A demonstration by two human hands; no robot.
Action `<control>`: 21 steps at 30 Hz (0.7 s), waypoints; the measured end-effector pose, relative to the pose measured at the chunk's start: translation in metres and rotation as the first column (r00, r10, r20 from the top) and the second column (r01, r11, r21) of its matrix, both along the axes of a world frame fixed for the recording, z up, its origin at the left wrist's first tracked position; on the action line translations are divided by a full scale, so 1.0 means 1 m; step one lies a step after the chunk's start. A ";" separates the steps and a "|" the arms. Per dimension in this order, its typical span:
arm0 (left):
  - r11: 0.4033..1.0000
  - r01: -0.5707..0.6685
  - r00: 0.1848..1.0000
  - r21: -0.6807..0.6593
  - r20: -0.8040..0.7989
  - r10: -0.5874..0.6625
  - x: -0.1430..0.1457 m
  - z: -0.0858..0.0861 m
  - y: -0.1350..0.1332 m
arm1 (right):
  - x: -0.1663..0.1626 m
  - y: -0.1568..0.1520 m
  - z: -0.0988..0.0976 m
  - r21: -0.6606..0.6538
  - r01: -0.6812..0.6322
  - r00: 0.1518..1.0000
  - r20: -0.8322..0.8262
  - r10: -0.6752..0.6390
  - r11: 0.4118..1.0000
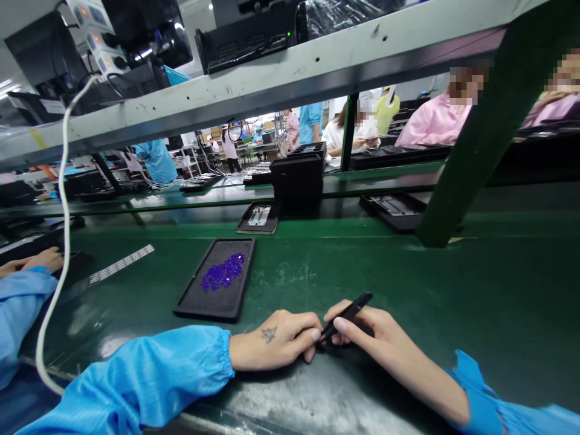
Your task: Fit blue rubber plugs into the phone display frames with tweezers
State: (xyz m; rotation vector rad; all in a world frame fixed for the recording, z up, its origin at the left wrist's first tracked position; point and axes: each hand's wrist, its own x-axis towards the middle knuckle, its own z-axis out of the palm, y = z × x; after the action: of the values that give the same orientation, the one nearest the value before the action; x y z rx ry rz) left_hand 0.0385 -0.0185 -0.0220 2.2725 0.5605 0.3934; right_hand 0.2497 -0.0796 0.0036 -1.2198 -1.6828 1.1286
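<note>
My right hand is closed around a pair of black tweezers, gripped like a pen, with the tip slanting down to the left. Close by, my left hand rests low over the bench, its fingers curled and the thumb pressed against the forefinger. The tweezers' tip meets the left fingertips; whatever is pinched there is too small or hidden to make out. Beyond my left hand lies a shallow black tray bearing a spread of many tiny purple-blue parts.
A smaller tray holds a metal-and-blue device part, and another tray lies near the green post. A light strip lies left. A white cable hangs there beside a co-worker's blue sleeve. A shelf crosses overhead.
</note>
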 end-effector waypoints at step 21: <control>0.780 0.310 0.865 0.544 -0.501 0.006 0.110 0.055 0.097 | -0.020 -0.032 -0.018 0.694 -0.365 0.887 0.462 0.004 0.620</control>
State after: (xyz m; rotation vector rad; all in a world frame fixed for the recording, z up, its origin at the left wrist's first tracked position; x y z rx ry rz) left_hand 0.1488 0.0787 0.0327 3.0646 0.5234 -0.1222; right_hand 0.2295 -0.1119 -0.0147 -0.7318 -2.3195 0.1194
